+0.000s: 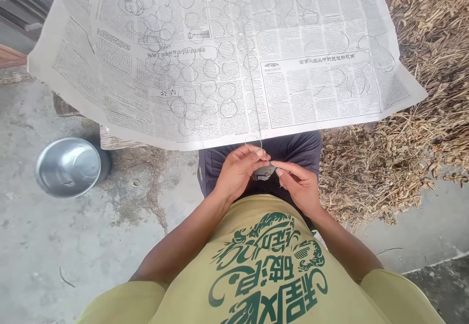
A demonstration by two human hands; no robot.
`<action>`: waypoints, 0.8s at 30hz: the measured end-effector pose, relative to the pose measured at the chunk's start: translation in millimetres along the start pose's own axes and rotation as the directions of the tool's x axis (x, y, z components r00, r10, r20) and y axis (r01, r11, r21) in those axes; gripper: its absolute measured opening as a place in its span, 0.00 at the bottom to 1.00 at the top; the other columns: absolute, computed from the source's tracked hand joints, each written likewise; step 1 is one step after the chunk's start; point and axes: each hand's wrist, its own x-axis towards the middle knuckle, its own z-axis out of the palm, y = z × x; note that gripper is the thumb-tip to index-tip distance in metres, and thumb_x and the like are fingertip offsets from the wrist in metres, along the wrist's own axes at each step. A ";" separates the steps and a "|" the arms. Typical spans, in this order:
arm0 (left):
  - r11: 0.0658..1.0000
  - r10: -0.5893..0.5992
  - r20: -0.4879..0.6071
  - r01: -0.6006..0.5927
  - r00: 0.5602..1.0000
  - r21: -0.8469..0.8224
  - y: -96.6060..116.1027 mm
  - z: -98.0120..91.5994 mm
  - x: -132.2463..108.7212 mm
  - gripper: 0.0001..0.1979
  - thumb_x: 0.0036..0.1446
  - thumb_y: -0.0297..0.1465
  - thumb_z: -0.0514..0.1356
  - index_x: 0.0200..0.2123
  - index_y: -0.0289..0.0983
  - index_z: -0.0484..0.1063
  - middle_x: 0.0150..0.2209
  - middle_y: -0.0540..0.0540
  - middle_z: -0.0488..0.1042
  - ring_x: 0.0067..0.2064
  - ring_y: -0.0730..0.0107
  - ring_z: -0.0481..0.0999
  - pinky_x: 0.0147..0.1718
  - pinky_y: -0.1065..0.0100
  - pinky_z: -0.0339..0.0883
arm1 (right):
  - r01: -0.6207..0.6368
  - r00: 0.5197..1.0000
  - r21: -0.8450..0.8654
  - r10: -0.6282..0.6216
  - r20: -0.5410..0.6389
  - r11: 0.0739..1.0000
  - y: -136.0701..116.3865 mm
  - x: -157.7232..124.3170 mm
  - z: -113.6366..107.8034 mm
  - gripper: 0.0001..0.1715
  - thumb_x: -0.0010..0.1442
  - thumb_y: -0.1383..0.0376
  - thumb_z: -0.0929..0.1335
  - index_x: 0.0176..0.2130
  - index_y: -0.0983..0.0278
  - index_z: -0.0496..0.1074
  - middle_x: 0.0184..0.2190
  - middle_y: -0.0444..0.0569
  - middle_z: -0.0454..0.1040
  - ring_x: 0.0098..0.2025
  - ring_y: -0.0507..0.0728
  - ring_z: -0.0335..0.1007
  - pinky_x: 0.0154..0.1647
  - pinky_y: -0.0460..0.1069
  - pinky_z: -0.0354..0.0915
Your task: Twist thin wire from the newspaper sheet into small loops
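Observation:
Over my lap, at the near edge of a newspaper sheet (135,136), both hands are on one thin wire (270,161). My left hand (236,172) pinches it near a bent loop that stands up over the paper's edge. The fingertips of my right hand (302,184) close on the wire's other end, just to the right. Several thin wire pieces bent into figure-eights (227,99) lie spread over the newspaper. Loose curved wire pieces (361,82) lie on its right side.
A metal pot (69,167) stands on the concrete floor to the left. Dried plant stalks (370,172) are heaped along the right. A wooden board edge (120,140) shows under the newspaper, and a small curved strip (66,278) lies on the floor.

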 end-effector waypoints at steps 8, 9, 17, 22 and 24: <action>0.996 0.043 -0.032 -0.041 0.999 0.073 3.1 4.6 -3.2 0.15 0.54 0.40 0.79 0.34 0.36 0.82 0.33 0.44 0.86 0.39 0.62 0.88 0.45 0.62 0.81 | 0.151 0.988 -0.190 -0.154 -0.003 0.970 3.1 -4.5 -7.6 0.17 0.75 0.64 0.70 0.58 0.58 0.86 0.33 0.46 0.86 0.27 0.52 0.75 0.32 0.48 0.74; 0.995 0.052 -0.040 -0.048 0.998 0.086 4.4 5.0 -3.3 0.16 0.54 0.40 0.79 0.34 0.36 0.82 0.33 0.43 0.86 0.38 0.62 0.88 0.45 0.62 0.81 | 0.201 0.978 -0.236 -0.207 0.003 0.951 3.1 -4.0 -9.3 0.18 0.75 0.66 0.70 0.59 0.57 0.85 0.36 0.47 0.87 0.28 0.52 0.78 0.35 0.48 0.75; 0.987 0.073 -0.053 -0.065 0.996 0.145 15.6 4.6 -5.3 0.16 0.54 0.42 0.79 0.33 0.36 0.83 0.31 0.42 0.86 0.35 0.62 0.87 0.43 0.61 0.81 | 0.526 0.847 -0.338 -0.445 0.291 0.780 1.1 10.0 -23.4 0.30 0.75 0.74 0.65 0.70 0.58 0.76 0.35 0.47 0.86 0.28 0.53 0.76 0.31 0.47 0.71; 0.995 0.011 -0.025 -0.008 1.000 0.103 15.2 2.0 -9.1 0.15 0.54 0.40 0.79 0.33 0.36 0.82 0.31 0.43 0.85 0.35 0.63 0.87 0.43 0.62 0.82 | 0.535 0.801 -0.290 -0.366 0.474 0.794 -13.4 22.1 -36.9 0.29 0.76 0.74 0.64 0.69 0.58 0.77 0.28 0.42 0.81 0.24 0.51 0.68 0.27 0.46 0.65; 0.999 -0.011 -0.033 0.013 0.999 0.048 13.8 1.0 -9.7 0.15 0.54 0.40 0.80 0.33 0.36 0.83 0.30 0.43 0.85 0.34 0.64 0.86 0.43 0.63 0.82 | 0.474 0.821 -0.285 -0.302 0.484 0.833 -19.0 24.3 -40.8 0.27 0.76 0.72 0.65 0.67 0.57 0.78 0.34 0.44 0.85 0.25 0.50 0.71 0.29 0.45 0.67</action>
